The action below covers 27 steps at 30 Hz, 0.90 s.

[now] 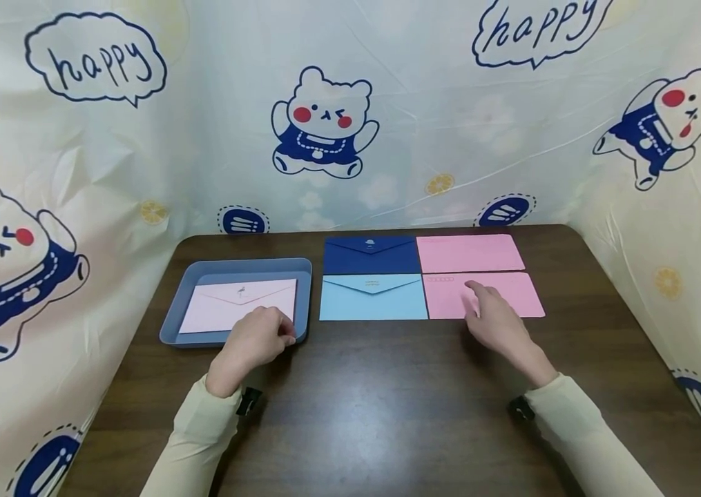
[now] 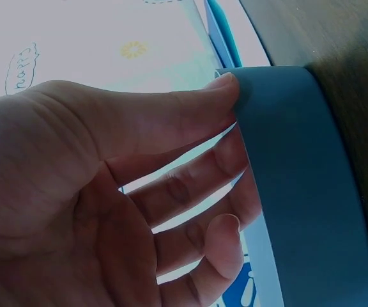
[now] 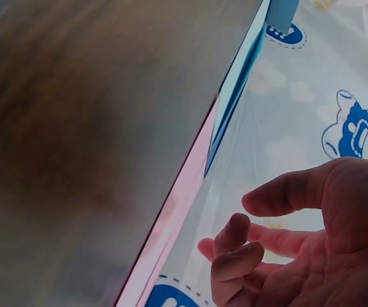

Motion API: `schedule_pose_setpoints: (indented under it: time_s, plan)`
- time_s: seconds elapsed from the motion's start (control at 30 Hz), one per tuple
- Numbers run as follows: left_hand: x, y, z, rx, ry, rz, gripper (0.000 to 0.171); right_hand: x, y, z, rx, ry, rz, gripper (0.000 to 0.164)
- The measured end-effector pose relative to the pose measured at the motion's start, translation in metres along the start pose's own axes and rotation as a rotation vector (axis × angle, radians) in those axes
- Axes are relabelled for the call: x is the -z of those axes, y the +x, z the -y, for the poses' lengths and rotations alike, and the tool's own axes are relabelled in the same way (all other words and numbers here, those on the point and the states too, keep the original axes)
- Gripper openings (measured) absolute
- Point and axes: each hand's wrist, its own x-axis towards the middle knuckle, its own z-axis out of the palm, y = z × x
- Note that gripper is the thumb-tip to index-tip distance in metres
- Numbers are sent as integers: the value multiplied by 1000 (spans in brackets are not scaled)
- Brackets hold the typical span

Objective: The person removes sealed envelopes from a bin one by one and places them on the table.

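Observation:
My left hand (image 1: 258,338) is at the front right corner of a blue-grey tray (image 1: 171,314), with fingers curled over its rim. In the left wrist view the thumb (image 2: 171,105) meets the rim of the tray (image 2: 305,192), and some fingertips disappear behind its wall. Inside the tray lies a pale pink envelope (image 1: 219,304), flap side up. My right hand (image 1: 499,324) is over the near edge of the lower pink envelope (image 1: 521,293), fingers loosely bent and holding nothing. In the right wrist view its fingers (image 3: 235,265) are apart from the envelopes.
Beside the tray, a dark blue envelope (image 1: 350,259), a light blue envelope (image 1: 350,304) and an upper pink envelope (image 1: 468,253) lie with the lower pink one in two rows. They rest on a brown wooden table (image 1: 362,421). A printed curtain (image 1: 425,110) surrounds its back and sides.

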Motion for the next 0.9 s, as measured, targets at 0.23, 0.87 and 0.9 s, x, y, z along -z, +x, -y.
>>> schedule_pose_setpoints:
  time_s: [0.23, 0.87, 0.9]
  plan:
    - [1, -1, 0, -17, -6, 13, 4, 3, 7, 14, 57, 45, 39, 55]
    - [28, -3, 21, 35, -66, -74, 11, 2, 26, 74, 162, 145, 20, 52]
    - [31, -4, 23, 37, -72, -90, 13, 2, 26, 78, 168, 149, 18, 52]
